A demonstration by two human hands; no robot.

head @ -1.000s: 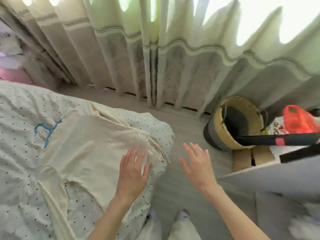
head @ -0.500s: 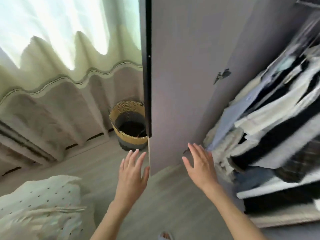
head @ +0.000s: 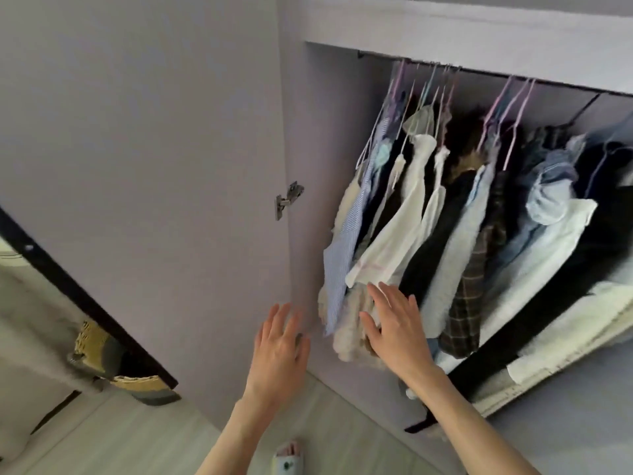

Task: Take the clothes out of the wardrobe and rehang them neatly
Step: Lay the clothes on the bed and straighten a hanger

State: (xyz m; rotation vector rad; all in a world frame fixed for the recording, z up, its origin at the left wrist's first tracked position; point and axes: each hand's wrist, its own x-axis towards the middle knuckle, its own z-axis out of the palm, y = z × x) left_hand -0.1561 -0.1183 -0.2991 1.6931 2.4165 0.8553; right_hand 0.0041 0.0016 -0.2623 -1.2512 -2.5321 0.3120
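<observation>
Head view, close, facing wardrobe

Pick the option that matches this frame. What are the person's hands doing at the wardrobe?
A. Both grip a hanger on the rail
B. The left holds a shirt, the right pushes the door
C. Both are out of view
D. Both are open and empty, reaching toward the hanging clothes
D. The left hand and right hand have spread, straight fingers holding nothing, extended toward the lower ends of the hanging clothes; the hangers up on the rail are untouched.
</observation>
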